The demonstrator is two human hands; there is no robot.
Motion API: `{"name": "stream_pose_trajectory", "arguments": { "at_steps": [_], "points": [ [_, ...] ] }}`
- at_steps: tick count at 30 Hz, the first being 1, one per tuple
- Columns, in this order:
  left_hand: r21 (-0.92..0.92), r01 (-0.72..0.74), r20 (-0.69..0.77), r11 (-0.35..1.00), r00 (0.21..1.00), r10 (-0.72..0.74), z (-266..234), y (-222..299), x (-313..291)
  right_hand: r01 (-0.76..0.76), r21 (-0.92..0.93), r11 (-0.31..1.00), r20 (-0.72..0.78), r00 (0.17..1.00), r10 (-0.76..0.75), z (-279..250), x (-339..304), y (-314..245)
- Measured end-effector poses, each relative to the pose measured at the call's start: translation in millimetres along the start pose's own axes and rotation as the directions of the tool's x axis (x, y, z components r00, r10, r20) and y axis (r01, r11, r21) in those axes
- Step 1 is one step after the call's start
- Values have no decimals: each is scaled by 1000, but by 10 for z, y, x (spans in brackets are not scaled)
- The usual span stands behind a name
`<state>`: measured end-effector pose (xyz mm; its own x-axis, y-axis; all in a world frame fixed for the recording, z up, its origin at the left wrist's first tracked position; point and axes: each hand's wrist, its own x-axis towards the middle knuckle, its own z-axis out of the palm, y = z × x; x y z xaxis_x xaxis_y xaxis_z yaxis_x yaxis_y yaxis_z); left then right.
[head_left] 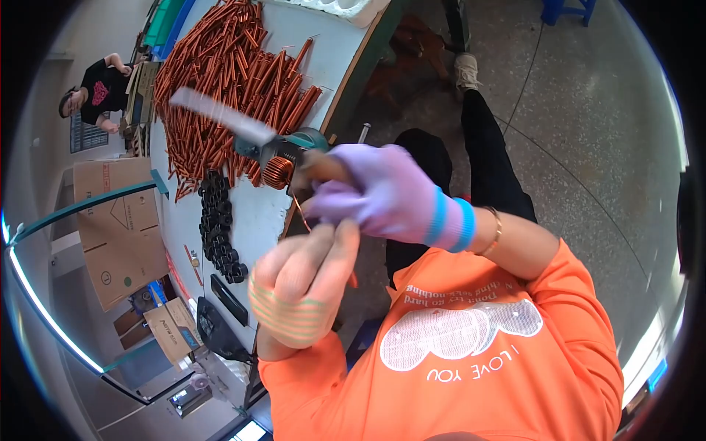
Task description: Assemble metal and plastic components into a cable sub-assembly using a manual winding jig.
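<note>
My right hand point(393, 192), in a purple glove with a blue cuff, is closed round the wooden handle point(327, 169) of a flat-bladed tool. Its long blade point(220, 114), blurred by motion, reaches up and left over the bench. Just beyond that hand, a ring coil point(277, 172) wound with copper wire sits against a teal clamp point(307, 138) at the bench edge. A copper wire point(302, 212) runs down from the coil to between my hands. My left hand point(301, 283), in an orange and green striped glove, is closed below it, seemingly pinching the wire; the fingertips are partly hidden.
Copper-wire rods point(220, 66) lie heaped on the bench point(254, 220), with several black rings point(217, 228) nearer me. A black tray point(229, 300) lies by the near end. Cardboard boxes point(121, 228) stand beyond, and another person point(103, 92) is at the far left.
</note>
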<state>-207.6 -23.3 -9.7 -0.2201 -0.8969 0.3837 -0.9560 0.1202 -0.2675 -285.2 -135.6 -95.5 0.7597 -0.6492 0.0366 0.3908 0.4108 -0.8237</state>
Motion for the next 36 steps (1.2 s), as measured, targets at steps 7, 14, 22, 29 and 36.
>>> {"name": "stream_pose_trajectory", "arguments": {
  "at_steps": [7, 14, 22, 29, 36],
  "points": [
    [-392, -118, 31, 912, 990, 141, 130, -181, -260, 165, -547, 821, 244, 969, -32, -158, 35, -79],
    [-839, 510, 219, 189, 634, -741, 436, -786, -198, 452, -633, 629, 210, 881, -423, -129, 13, -9],
    [-878, 453, 322, 151, 795, -515, 436, -996, -6, 70, -680, 730, 210, 972, 103, -25, 171, -294],
    [-913, 382, 265, 141, 820, -507, 534, -993, -39, 331, -787, 521, 237, 941, -240, 29, 159, -68],
    [-812, 562, 550, -160, 644, -532, 347, -945, 409, 365, -755, 544, 251, 928, -275, -33, 237, -109]
  ]
}}
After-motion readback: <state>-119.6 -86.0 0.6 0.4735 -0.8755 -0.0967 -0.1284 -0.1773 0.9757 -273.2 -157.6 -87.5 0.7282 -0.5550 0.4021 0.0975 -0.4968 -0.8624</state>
